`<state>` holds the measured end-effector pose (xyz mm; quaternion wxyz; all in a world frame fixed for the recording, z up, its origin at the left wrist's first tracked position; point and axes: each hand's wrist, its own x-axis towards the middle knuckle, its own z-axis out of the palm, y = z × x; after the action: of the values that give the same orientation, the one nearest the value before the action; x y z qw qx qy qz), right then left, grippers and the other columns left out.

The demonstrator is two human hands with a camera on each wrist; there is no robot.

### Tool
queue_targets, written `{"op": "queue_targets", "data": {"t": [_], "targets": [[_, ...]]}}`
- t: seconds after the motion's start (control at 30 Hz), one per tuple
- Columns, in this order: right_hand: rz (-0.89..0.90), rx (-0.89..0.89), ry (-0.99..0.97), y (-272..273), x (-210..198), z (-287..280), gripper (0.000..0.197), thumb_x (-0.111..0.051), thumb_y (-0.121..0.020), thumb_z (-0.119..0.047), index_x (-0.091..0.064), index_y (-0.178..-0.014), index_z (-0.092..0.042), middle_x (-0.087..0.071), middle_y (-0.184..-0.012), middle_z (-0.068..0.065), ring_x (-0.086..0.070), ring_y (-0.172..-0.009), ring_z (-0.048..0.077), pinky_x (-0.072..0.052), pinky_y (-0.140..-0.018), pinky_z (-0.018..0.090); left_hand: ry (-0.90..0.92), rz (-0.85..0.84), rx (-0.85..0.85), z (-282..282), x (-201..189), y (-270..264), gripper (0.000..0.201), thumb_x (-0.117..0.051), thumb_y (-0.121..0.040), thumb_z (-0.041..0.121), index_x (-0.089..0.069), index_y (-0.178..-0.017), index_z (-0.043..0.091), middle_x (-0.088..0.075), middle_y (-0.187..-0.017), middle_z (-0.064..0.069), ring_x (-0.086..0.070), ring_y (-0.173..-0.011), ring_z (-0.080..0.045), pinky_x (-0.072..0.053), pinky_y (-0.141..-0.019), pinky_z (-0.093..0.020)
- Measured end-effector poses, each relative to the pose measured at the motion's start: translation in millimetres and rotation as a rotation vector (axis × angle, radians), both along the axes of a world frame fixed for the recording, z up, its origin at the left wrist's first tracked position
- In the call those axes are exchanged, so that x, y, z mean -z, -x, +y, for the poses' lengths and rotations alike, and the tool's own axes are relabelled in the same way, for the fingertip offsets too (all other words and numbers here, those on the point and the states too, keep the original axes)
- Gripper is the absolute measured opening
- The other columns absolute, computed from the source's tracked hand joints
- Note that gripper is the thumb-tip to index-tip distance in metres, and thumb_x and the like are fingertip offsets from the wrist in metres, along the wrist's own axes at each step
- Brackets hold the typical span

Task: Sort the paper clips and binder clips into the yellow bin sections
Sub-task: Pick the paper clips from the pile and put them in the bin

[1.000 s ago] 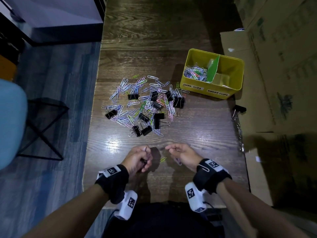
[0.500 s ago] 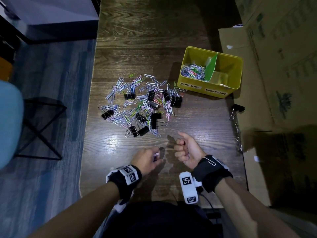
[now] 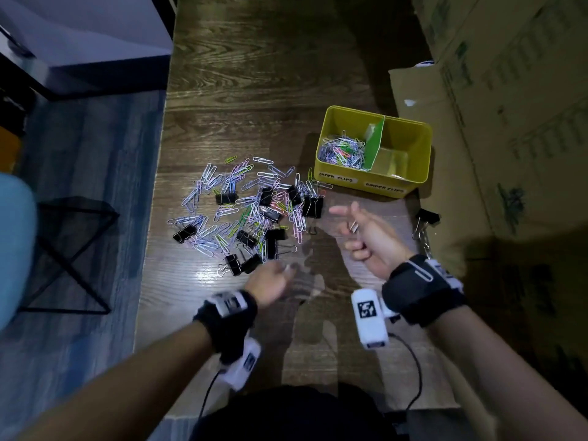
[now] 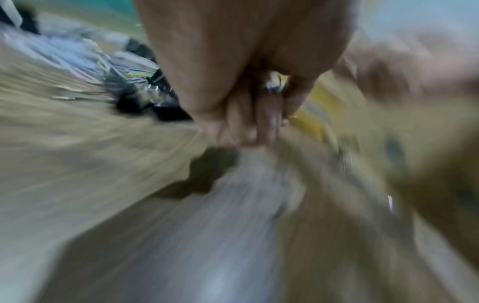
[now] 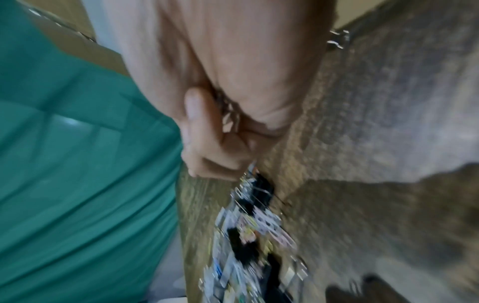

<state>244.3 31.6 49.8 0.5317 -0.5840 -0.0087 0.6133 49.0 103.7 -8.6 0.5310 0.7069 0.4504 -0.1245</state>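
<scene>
A mixed pile [image 3: 251,211] of coloured paper clips and black binder clips lies on the wooden table [image 3: 254,90]. The yellow bin [image 3: 413,183] stands to its right. A green divider [image 3: 375,144] splits the bin. Its left section holds paper clips [image 3: 342,151]; its right section [image 3: 394,160] looks bare. My right hand [image 3: 350,224] hovers between pile and bin, fingers curled round a few paper clips [image 5: 228,110]. My left hand [image 3: 286,270], blurred, sits at the pile's near edge. Its curled fingers grip something small and metallic [image 4: 273,85], seemingly paper clips.
A black binder clip [image 3: 426,218] with a chain of paper clips [image 3: 424,243] hangs at the table's right edge. Cardboard boxes [image 3: 509,122] stand close on the right. A blue chair [image 3: 12,249] and a black wire stand [image 3: 73,249] are on the left floor.
Both hands have moved away from the table's near edge. The right hand has risen toward the bin; the left has gone forward to the pile's near edge. Both still hold their clips.
</scene>
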Motion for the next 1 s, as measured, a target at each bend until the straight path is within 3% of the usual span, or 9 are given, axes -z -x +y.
{"op": "queue_targets", "data": {"t": [0.1,0.2,0.33,0.43,0.57,0.67,0.8,0.9,1.0], "targets": [[-0.071,0.022,-0.016,-34,-25,22,0.035,-0.034,-0.099,-0.04,-0.058,-0.101,-0.015,-0.048,-0.066,-0.003,-0.035,-0.046,0.007,-0.024,-0.035,0.016,0.256,-0.177,-0.323,43,-24,-60,0.028,-0.039,-0.089,0.017,-0.045,-0.062,0.017,-0.042,-0.053,-0.002,-0.037,-0.043,-0.017,-0.025,-0.044,-0.021],[-0.116,0.083,-0.039,-62,-38,54,0.029,-0.034,-0.102,-0.033,-0.053,-0.095,-0.012,-0.042,-0.067,-0.002,-0.038,-0.05,0.009,-0.028,-0.041,0.019,0.267,-0.322,-0.355,80,-59,-127,0.025,-0.038,-0.087,0.011,-0.039,-0.063,0.018,-0.034,-0.053,-0.002,-0.029,-0.037,-0.013,-0.018,-0.041,-0.017],[-0.197,0.188,0.003,-84,-48,101,0.018,-0.041,-0.1,-0.02,-0.053,-0.1,-0.007,-0.046,-0.072,0.006,-0.047,-0.056,0.015,-0.042,-0.044,0.025,0.183,-0.381,-0.376,108,-80,-194,0.021,-0.042,-0.088,0.007,-0.046,-0.068,0.011,-0.043,-0.055,-0.008,-0.042,-0.04,-0.018,-0.038,-0.04,-0.022],[-0.261,0.119,0.065,-96,-41,126,0.022,-0.044,-0.098,-0.028,-0.053,-0.108,-0.01,-0.061,-0.107,0.016,-0.061,-0.089,0.027,-0.054,-0.083,0.041,0.063,-0.297,-0.247,120,-75,-217,0.012,-0.047,-0.078,0.022,-0.054,-0.072,0.014,-0.056,-0.071,-0.012,-0.057,-0.057,-0.024,-0.045,-0.056,-0.031],[-0.524,-0.099,0.201,-100,-27,134,0.059,-0.04,-0.096,-0.045,-0.037,-0.141,-0.006,-0.035,-0.149,0.014,-0.035,-0.135,0.032,-0.029,-0.112,0.046,-0.04,-0.186,-0.033,129,-66,-206,0.036,-0.048,-0.073,0.031,-0.064,-0.101,0.014,-0.064,-0.09,-0.004,-0.054,-0.073,-0.021,-0.04,-0.058,-0.028],[-0.668,-0.103,0.141,-92,-20,131,0.049,-0.046,-0.095,-0.041,-0.047,-0.134,-0.013,-0.045,-0.142,0.01,-0.043,-0.129,0.029,-0.036,-0.108,0.045,-0.029,-0.347,-0.13,131,-70,-175,0.041,-0.065,-0.074,0.027,-0.062,-0.114,0.019,-0.068,-0.103,-0.005,-0.06,-0.084,-0.018,-0.048,-0.079,-0.034],[-0.806,-0.109,-0.062,-58,-15,111,0.009,-0.057,-0.091,-0.024,-0.06,-0.086,-0.031,-0.066,-0.094,-0.006,-0.064,-0.09,0.017,-0.053,-0.073,0.033,-0.123,-0.325,-0.034,130,-78,-99,0.014,-0.059,-0.089,0.007,-0.062,-0.102,0.005,-0.062,-0.075,-0.009,-0.056,-0.063,-0.016,-0.048,-0.06,-0.029],[-0.855,-0.354,-0.226,-17,-10,89,0.013,-0.062,-0.088,-0.019,-0.062,-0.082,-0.03,-0.065,-0.082,-0.012,-0.062,-0.078,0.009,-0.052,-0.076,0.029,-0.264,-0.144,0.129,133,-64,-24,0.007,-0.061,-0.088,0.012,-0.066,-0.093,0.011,-0.065,-0.073,0.002,-0.055,-0.052,0.001,-0.045,-0.052,-0.014],[-0.916,-0.627,-0.261,25,-2,77,0.006,-0.063,-0.088,-0.018,-0.068,-0.089,-0.021,-0.064,-0.08,-0.014,-0.057,-0.071,-0.001,-0.045,-0.071,0.016,-0.401,-0.042,-0.013,139,-42,47,0.021,-0.063,-0.085,0.012,-0.063,-0.08,0.032,-0.068,-0.081,0.001,-0.057,-0.056,-0.004,-0.047,-0.057,-0.021]]}}
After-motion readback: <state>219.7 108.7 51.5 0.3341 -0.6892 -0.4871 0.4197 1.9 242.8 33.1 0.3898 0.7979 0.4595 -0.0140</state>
